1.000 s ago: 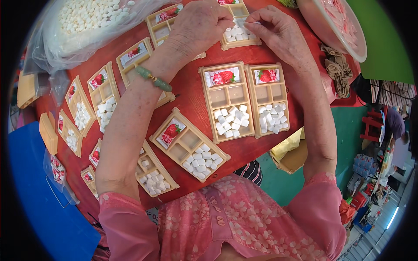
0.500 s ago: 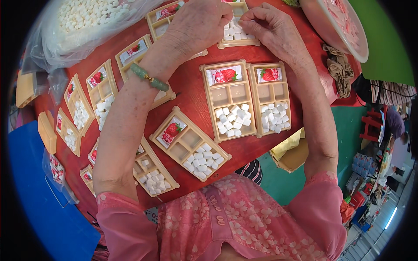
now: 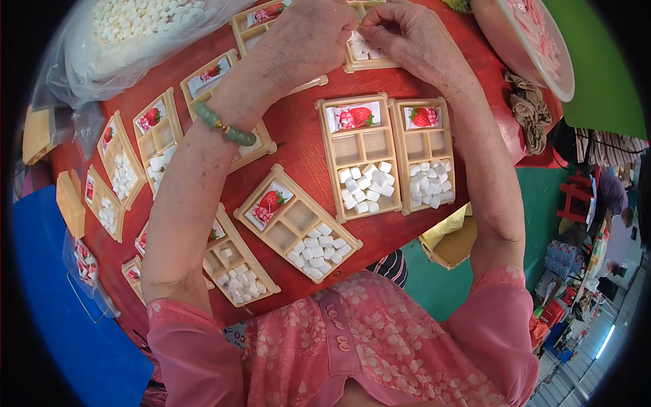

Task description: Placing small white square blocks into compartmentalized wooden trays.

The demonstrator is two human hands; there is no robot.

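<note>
Both hands are together over a beige compartment tray (image 3: 371,65) at the far edge of the view, with white marshmallow-like cubes (image 3: 361,49) in its near section. My left hand (image 3: 312,41), with a green bead bracelet (image 3: 224,125) on its wrist, is closed, its fingers curled at the tray's left side. Opposite it, my right hand (image 3: 413,42) has thumb and fingertips pinched above the cubes. Whatever either hand holds is hidden or too small to name. Closer to me lie two trays side by side, a left tray (image 3: 328,163) and a right tray (image 3: 401,163), each with a strawberry-printed packet and white cubes.
Several similar trays spread over the red table (image 3: 291,152), one angled tray (image 3: 282,235) near my body. A clear bag (image 3: 74,74) of white pieces stands far left. A large bowl (image 3: 563,74) with pink packets and a crumpled brown cloth (image 3: 527,112) are at the right.
My right hand has shifted slightly left toward my left hand, its fingers drawn closer together. The trays keep their places on the table.
</note>
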